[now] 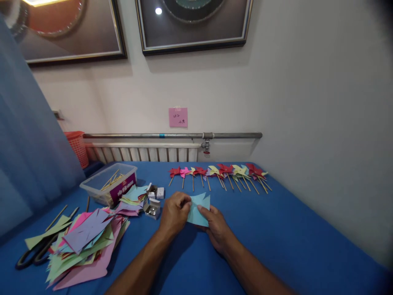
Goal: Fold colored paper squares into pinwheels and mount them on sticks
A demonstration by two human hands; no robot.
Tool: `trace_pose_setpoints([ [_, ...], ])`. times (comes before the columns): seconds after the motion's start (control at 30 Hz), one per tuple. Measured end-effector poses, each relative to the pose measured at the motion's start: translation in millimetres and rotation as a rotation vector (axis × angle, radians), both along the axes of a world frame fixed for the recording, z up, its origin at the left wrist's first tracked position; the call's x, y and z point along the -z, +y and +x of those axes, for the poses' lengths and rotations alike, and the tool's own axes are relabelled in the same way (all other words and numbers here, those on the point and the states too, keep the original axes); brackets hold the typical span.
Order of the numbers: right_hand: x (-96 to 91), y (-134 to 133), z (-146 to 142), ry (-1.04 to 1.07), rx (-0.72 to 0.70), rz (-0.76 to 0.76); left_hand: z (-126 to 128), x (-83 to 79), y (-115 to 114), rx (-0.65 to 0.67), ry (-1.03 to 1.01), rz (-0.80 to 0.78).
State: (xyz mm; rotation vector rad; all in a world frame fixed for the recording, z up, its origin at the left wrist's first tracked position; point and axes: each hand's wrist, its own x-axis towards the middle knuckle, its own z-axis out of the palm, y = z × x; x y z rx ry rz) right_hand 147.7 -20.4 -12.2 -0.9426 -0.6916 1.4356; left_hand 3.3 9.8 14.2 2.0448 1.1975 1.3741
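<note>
Just above the blue-covered table, a light blue paper square (pixel 198 213) with cut slits is held between both hands. My left hand (pixel 176 211) pinches its left edge with closed fingers. On the right side, my right hand (pixel 216 227) grips it, thumb on top and fingers underneath. Whether a pin is also in the left fingers cannot be made out. Left of my left hand stand a small open box of shiny metal pins (pixel 152 209) and another small white box (pixel 155 192). Finished paper pinwheels (pixel 225 169) on sticks lie in a row beyond my hands.
A pile of cut coloured paper (pixel 89 233) covers the left side, with dark-handled scissors (pixel 37 252) beside it. Behind it stands a clear plastic tub (pixel 89 183) holding wooden sticks. A pipe (pixel 138 135) runs along the wall; a blue curtain (pixel 27 135) hangs at left.
</note>
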Motion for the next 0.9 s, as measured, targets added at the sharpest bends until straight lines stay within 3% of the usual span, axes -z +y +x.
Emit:
trace_pose_setpoints([
  [0.27, 3.8, 2.0, 1.9, -0.001, 0.023, -0.008, -1.5, 5.5, 1.2, 0.101, 0.216, 0.171],
  [0.63, 0.5, 1.1, 2.7, -0.027, -0.019, 0.023, -1.6, 9.1, -0.8, 0.054, 0.393, 0.273],
  [0.9, 5.1, 4.0, 3.6, -0.094, 0.028, 0.022, -0.9, 6.0, -4.6, 0.091, 0.367, 0.207],
])
